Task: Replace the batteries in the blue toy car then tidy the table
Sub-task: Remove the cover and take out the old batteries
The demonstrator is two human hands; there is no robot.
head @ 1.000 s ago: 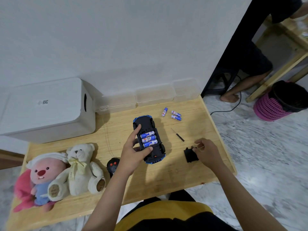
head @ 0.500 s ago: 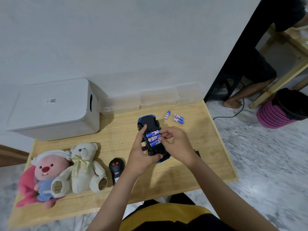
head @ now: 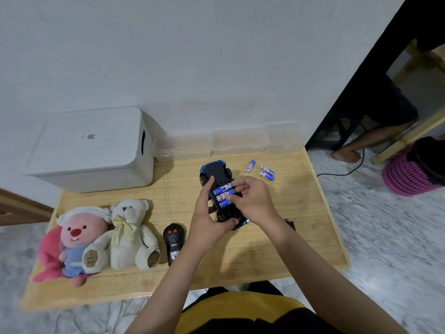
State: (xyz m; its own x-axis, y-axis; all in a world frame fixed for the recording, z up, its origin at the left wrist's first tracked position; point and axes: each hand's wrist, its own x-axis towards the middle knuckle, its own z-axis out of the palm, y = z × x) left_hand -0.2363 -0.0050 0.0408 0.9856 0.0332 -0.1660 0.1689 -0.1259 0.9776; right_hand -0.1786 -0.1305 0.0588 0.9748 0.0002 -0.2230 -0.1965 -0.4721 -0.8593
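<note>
The blue toy car [head: 216, 171] lies upside down on the wooden table [head: 277, 249], its battery bay uncovered. Three blue and white batteries [head: 222, 195] sit in the bay. My left hand [head: 208, 218] grips the car from the left side. My right hand [head: 251, 200] reaches over the bay, fingertips on the right ends of the batteries. Three loose batteries [head: 261, 169] lie just beyond the car to the right. The black battery cover [head: 290, 224] lies behind my right wrist, mostly hidden.
A black remote control [head: 173, 243] lies left of my left arm. A white teddy bear [head: 131, 233] and a pink plush [head: 74, 242] sit at the table's left. A white storage box [head: 91, 150] and clear plastic containers [head: 238, 141] line the wall. A person's leg and a pink basket [head: 411, 175] are at right.
My right hand left the black cover at the right of the table and moved onto the batteries in the car. My left hand kept its hold on the car.
</note>
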